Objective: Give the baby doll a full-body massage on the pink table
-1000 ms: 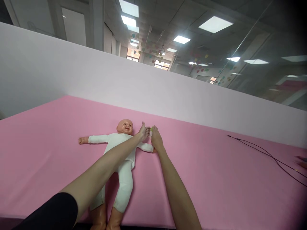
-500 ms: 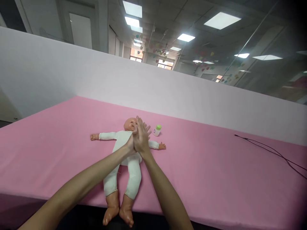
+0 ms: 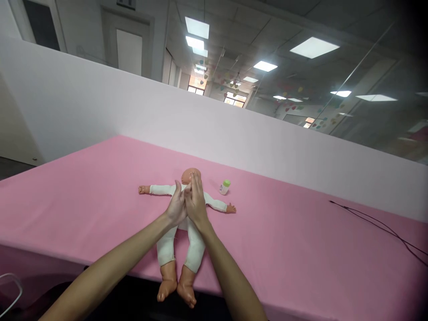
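A baby doll [image 3: 195,245] with a white cloth body lies on its back, arms spread and feet toward me. Above its chest, my left hand [image 3: 176,207] and my right hand [image 3: 196,200] are pressed palm to palm. Their fingers are stretched out and point toward the doll's head, covering part of its face and torso. Nothing shows between the palms. Whether the hands touch the doll I cannot tell. Beyond the doll's arm on the right stands a small white bottle [image 3: 224,187] with a green cap.
A pink cloth [image 3: 284,240] covers the table. Thin black cables [image 3: 377,218] lie on its right side. Behind the table runs a low white wall [image 3: 234,133] with glass above it. Part of a white loop [image 3: 15,285] shows at the lower left.
My left hand has slid back toward me against the right, its thumb now apart. The whole view has shifted, so the doll and bottle appear slightly farther right.
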